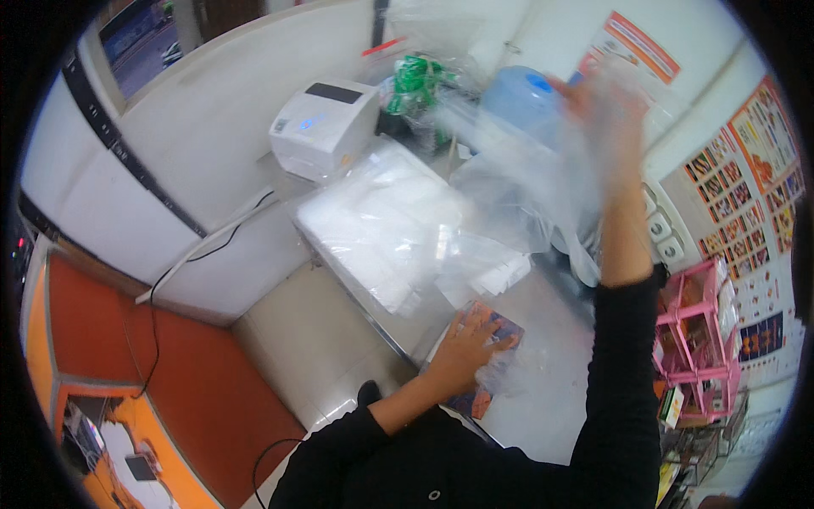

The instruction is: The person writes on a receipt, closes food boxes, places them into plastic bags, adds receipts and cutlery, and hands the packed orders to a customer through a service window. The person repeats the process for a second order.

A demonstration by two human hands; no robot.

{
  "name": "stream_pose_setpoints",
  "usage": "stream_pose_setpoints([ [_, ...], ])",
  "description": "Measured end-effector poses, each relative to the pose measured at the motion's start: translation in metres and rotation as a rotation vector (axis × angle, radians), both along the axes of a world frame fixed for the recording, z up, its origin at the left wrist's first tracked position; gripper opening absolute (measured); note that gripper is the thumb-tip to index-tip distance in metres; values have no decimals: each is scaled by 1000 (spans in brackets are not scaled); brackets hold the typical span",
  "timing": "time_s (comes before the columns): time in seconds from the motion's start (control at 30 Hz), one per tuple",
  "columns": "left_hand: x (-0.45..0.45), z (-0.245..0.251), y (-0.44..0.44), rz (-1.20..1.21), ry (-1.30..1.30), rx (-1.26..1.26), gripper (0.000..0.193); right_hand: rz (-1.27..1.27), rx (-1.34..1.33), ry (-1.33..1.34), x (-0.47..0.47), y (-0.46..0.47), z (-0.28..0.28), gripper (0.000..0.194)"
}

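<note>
My left hand [464, 350] lies with spread fingers on an orange and purple printed box [489, 318] at the table's near edge. Crumpled clear plastic [502, 375] is beside its fingertips. My right hand [604, 108], raised and blurred, is in front of the wall at the upper right, with clear plastic film [572, 165] around and below it. The blur hides how the fingers hold the film. Left of the film, a stack of clear plastic bags [388, 216] lies on the metal table [547, 407].
A white label printer [324, 127] stands at the table's far left corner, near green plastic packs [416, 83]. A blue water jug [518, 95] stands behind the film. Power sockets [661, 226] and a pink plastic rack [693, 331] are at the right.
</note>
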State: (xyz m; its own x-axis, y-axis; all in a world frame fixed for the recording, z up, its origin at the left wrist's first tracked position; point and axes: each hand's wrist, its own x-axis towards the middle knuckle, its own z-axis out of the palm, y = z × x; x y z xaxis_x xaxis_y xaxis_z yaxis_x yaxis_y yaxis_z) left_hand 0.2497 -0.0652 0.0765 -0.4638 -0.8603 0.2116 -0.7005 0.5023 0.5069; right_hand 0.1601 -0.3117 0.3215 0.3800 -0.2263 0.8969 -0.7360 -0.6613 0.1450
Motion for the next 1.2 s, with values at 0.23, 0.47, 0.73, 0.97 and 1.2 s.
stream_pose_setpoints([
  [0.23, 2, 10, 1, 25, 18, -15, 58, -342, 719, 383, -195, 247, -75, 63],
  [0.47, -4, -4, -8, -178, 88, -9, 51, -832, 1298, 394, -333, 380, -265, 62],
  [0.73, -51, 3, -58, -685, -120, -59, 64, -1052, 1634, 497, -350, 302, -199, 44],
  [0.97, -80, 10, -10, 40, -276, -74, 61, -191, 762, 168, -203, -31, -199, 14],
  [1.2, -82, 3, 5, 195, -235, -32, 54, -268, 1050, 498, -154, -207, -311, 17],
])
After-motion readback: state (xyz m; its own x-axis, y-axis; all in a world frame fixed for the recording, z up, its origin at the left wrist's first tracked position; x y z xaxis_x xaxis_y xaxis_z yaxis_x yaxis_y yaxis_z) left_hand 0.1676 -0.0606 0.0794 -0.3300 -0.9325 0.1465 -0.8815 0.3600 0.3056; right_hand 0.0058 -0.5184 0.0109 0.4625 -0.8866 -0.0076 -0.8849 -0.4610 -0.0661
